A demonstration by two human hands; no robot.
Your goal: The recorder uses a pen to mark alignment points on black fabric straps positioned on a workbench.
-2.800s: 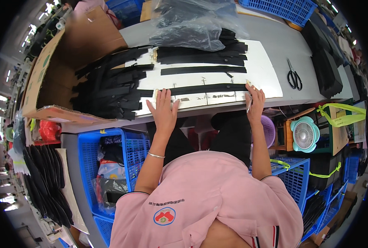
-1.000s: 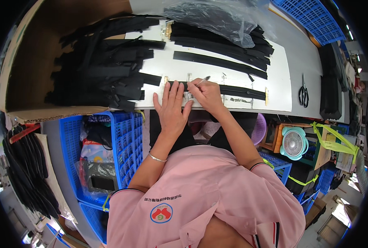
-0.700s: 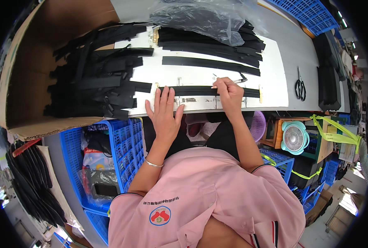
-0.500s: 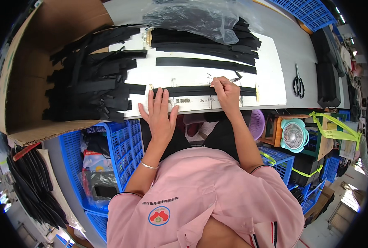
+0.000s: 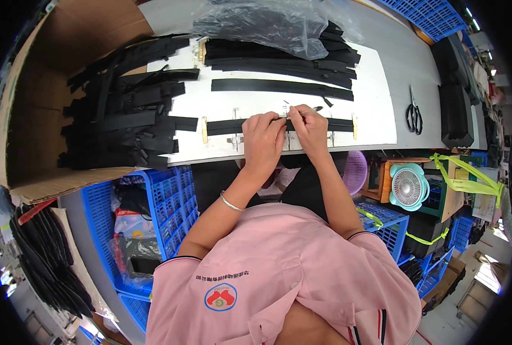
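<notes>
A black zipper strip (image 5: 224,127) lies lengthwise on the white board (image 5: 371,118), between two tan end marks. My left hand (image 5: 262,142) is over the strip's middle, its fingers bent and drawn together on the strip, the thumb partly hidden. Just right of it, my right hand (image 5: 310,132) is closed round a slim pen (image 5: 323,108), whose back end shows above the knuckles. The pen's tip is hidden among the fingers. Both hands' fingertips nearly meet. Beyond them lies a second black strip (image 5: 273,85), parallel to the first.
Black strips (image 5: 118,121) spill from an open cardboard box (image 5: 29,103) at the left. More strips (image 5: 279,63) lie at the back under a clear plastic bag (image 5: 267,26). Black-handled scissors (image 5: 414,118) rest on the right. Blue crates (image 5: 172,201) and a small fan (image 5: 409,188) stand below the table.
My left hand has slid right along the strip, from spread flat near its left end to bent fingers at the middle. My right hand has moved slightly left, still with the pen.
</notes>
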